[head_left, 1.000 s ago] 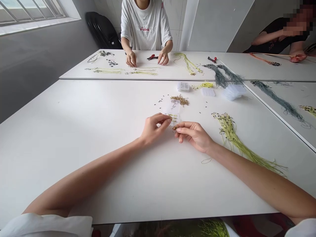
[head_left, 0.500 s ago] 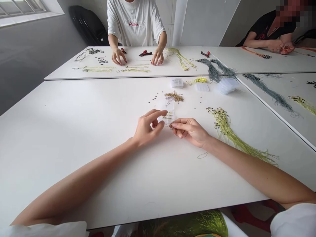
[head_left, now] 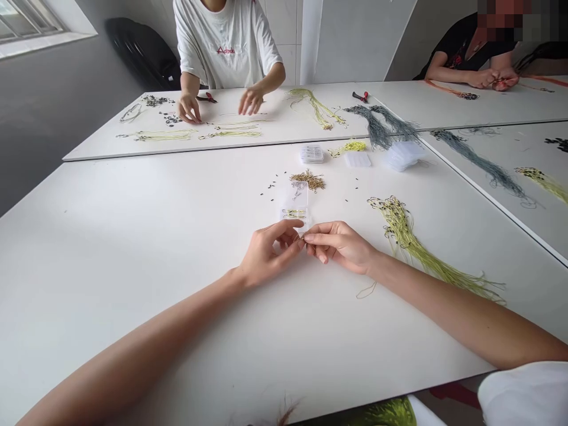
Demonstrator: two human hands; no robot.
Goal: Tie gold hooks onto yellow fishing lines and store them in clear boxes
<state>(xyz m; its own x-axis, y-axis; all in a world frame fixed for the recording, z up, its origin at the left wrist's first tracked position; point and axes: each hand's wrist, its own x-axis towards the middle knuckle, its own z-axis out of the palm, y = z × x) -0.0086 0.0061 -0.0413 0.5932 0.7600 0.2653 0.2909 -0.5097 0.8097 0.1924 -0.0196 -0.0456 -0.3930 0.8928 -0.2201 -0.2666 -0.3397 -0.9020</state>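
Observation:
My right hand (head_left: 339,244) pinches a small fishing hook (head_left: 304,238) between thumb and fingers; its fingertips hide most of it. A thin line loop (head_left: 366,291) trails onto the table below that wrist. The fingers of my left hand (head_left: 271,251) are curled in and meet the right fingertips at the same hook. Just beyond them lies an opened clear plastic box (head_left: 302,195) with yellow-and-dark rigs in its compartments, partly covered by my left fingers. Behind the box is a pile of gold metal pieces (head_left: 312,180).
To the right lies a bundle of yellow-green cords with hooks (head_left: 412,242). Stacked clear boxes (head_left: 312,154), clear lids (head_left: 403,155) and grey cord bundles (head_left: 375,127) lie farther back. Across the table a person in a white shirt (head_left: 226,53) handles cords; another person sits far right.
My left hand has come down and closed in on the right fingertips at the hook. The view has shifted slightly. The person opposite has brought the hands to a different spot over the cords.

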